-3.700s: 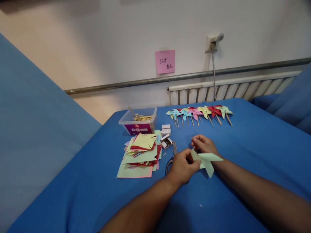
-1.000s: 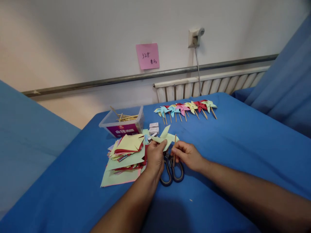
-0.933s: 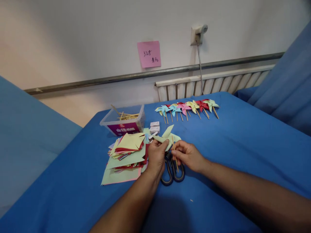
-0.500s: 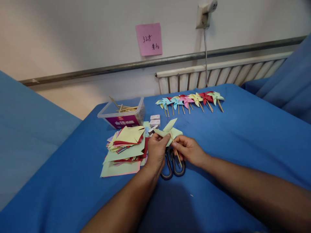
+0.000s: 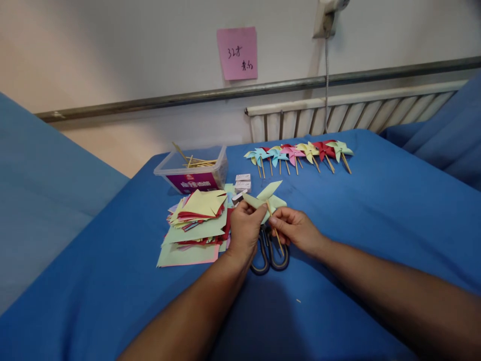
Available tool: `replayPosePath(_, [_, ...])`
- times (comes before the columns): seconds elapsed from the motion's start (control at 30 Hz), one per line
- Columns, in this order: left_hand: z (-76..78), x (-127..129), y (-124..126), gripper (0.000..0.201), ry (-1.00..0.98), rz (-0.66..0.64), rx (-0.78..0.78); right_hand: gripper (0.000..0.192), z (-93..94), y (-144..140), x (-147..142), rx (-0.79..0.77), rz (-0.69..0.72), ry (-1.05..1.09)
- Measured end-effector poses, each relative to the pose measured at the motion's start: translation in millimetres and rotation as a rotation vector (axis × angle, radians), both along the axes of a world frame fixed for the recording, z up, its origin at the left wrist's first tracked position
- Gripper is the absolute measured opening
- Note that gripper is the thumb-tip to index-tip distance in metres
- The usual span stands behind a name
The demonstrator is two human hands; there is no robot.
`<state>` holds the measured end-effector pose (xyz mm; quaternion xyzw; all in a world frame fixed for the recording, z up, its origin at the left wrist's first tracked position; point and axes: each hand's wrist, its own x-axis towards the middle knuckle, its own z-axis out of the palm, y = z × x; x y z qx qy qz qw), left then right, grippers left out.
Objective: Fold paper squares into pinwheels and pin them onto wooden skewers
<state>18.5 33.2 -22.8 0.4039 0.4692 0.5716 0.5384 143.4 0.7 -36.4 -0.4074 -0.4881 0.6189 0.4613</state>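
A pale green paper pinwheel (image 5: 269, 191) is pinched in my left hand (image 5: 246, 225), with the thumb near its centre. My right hand (image 5: 295, 228) grips a thin wooden stick (image 5: 277, 235) that runs from behind my left thumb down toward me. The stick's upper end lies against the pinwheel; whether it is fastened there I cannot tell. Below both hands lie scissors (image 5: 278, 263) with dark handles, their blades hidden under the hands and paper. Left of my left hand is a stack of cut coloured paper (image 5: 201, 205).
A clear plastic box (image 5: 221, 168) of wooden sticks stands at the back left. Small white boxes (image 5: 242, 184) sit beside it. Several finished pinwheels (image 5: 293, 153) lie in a row at the back. A blue cloth (image 5: 356, 225) covers the table; a radiator (image 5: 361, 113) is behind.
The camera view has shifted slightly, so the scene sits a little farther right. Both hands keep hold of the pinwheel and stick in almost the same pose.
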Motion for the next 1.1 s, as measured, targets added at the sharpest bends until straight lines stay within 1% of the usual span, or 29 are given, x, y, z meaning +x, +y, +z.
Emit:
replayPosePath(0.13, [1.6,0.3,-1.0,0.026,0.033,0.019,0.011,0.033,0.1,-0.8,-0.3,-0.003,-0.01,-0.001])
replayPosePath(0.47, [7.4,0.6,-1.2,0.025,0.077,0.055,0.039,0.035,1.8,-1.7,0.4,0.007,-0.033,-0.001])
replayPosePath(0.7, [10.3,0.8,-2.6,0.02,0.185,0.052,0.068,0.034,2.1,-1.5,0.4,-0.004,-0.032,0.0])
replayPosePath(1.1, [4.0,-2.0,-0.6,0.018,0.241,0.052,0.109,0.035,3.3,-1.8,0.5,-0.01,-0.038,-0.026])
